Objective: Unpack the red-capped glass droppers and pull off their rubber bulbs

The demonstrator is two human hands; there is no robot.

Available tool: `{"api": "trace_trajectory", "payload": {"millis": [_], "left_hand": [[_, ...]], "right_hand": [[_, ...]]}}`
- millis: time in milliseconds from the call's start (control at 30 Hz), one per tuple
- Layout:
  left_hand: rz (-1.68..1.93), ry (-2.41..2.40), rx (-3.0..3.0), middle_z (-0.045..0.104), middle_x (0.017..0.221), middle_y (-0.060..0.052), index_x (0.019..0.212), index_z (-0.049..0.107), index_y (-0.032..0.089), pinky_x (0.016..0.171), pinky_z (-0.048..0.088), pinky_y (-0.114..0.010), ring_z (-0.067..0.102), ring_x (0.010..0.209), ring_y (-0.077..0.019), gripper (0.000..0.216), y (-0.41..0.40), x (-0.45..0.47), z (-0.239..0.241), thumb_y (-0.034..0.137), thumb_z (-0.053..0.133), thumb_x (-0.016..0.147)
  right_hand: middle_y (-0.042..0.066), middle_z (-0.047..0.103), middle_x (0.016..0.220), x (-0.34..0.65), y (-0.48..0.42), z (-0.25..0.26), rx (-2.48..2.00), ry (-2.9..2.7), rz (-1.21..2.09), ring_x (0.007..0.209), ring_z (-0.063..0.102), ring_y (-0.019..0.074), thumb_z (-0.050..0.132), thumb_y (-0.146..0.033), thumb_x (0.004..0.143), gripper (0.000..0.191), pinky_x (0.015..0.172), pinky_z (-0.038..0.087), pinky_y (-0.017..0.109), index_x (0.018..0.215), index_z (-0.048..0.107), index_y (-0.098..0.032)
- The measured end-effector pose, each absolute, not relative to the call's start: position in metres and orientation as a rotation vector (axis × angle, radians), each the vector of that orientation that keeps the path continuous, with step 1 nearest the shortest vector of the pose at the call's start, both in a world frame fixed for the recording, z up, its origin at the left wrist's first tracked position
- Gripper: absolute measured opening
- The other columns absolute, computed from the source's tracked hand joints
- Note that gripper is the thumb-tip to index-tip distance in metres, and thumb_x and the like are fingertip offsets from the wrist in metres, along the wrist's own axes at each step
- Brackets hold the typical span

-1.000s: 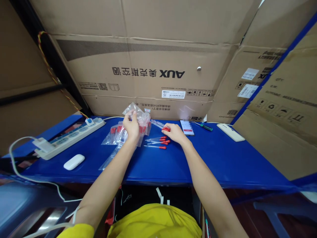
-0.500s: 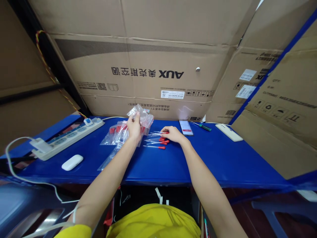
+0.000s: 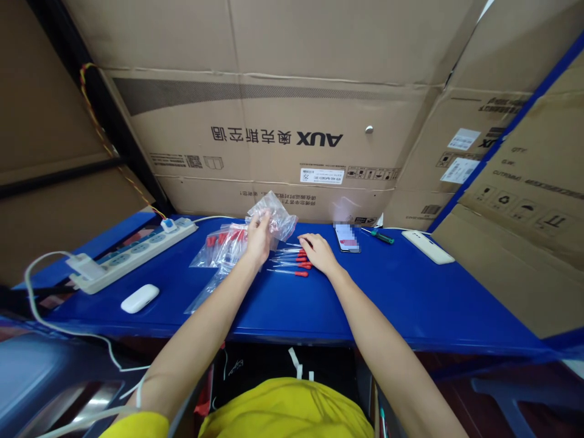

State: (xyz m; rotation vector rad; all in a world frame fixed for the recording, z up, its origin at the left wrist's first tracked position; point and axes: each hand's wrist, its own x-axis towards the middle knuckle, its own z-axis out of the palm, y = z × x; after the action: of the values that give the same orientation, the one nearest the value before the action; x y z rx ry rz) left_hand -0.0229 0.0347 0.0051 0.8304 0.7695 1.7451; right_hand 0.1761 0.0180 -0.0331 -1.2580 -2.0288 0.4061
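My left hand (image 3: 258,239) is closed on a clear plastic bag (image 3: 275,217), holding it up above the blue table (image 3: 410,292). Just right of it, my right hand (image 3: 318,250) lies over a row of thin clear tubes with red caps (image 3: 294,263) spread on the table, fingers curled down onto them. Whether it grips one is hidden. More clear bags with red-capped tubes (image 3: 219,244) lie to the left of my left hand.
A white power strip (image 3: 132,252) with a cable lies at the left, a white earbud case (image 3: 140,298) near the front edge. A phone (image 3: 347,237), a green screwdriver (image 3: 379,236) and a white remote (image 3: 427,246) lie at the back right. Cardboard boxes (image 3: 274,134) wall the table.
My left hand moved the bag to the right, toward the right hand. My right hand drew slightly left and lowered onto the loose tubes.
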Motion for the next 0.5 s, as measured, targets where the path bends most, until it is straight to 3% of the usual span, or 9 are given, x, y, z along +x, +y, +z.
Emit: {"api": "trace_trajectory", "payload": {"millis": [167, 300, 500], "left_hand": [[1.642, 0.731, 0.751, 0.077, 0.112, -0.005, 0.104, 0.065, 0.022, 0.08, 0.059, -0.027, 0.074, 0.097, -0.0169, 0.04, 0.026, -0.016, 0.008, 0.03, 0.09, 0.074], [1.588, 0.715, 0.747, 0.078, 0.111, -0.005, 0.103, 0.065, 0.022, 0.092, 0.061, -0.035, 0.075, 0.099, -0.0181, 0.038, 0.019, -0.011, 0.01, 0.025, 0.09, 0.075], [1.547, 0.685, 0.734, 0.079, 0.109, -0.006, 0.097, 0.068, 0.019, 0.095, 0.062, -0.036, 0.076, 0.097, -0.0183, 0.035, 0.015, -0.009, 0.014, 0.021, 0.092, 0.071]], "right_hand": [[0.008, 0.074, 0.123, 0.177, 0.011, -0.029, -1.198, -1.824, 0.42, 0.119, 0.062, 0.025, 0.043, -0.039, 0.108, 0.035, 0.109, 0.041, 0.04, 0.12, 0.072, -0.025], [0.007, 0.073, 0.123, 0.172, 0.007, -0.021, -1.037, -1.55, 0.575, 0.118, 0.065, 0.0236, 0.06, -0.051, 0.098, 0.037, 0.109, 0.045, 0.039, 0.125, 0.069, -0.026], [0.006, 0.076, 0.102, 0.165, 0.0, -0.009, -0.92, -1.255, 0.715, 0.102, 0.07, 0.023, 0.067, -0.052, 0.09, 0.029, 0.099, 0.052, 0.036, 0.093, 0.068, -0.023]]}}
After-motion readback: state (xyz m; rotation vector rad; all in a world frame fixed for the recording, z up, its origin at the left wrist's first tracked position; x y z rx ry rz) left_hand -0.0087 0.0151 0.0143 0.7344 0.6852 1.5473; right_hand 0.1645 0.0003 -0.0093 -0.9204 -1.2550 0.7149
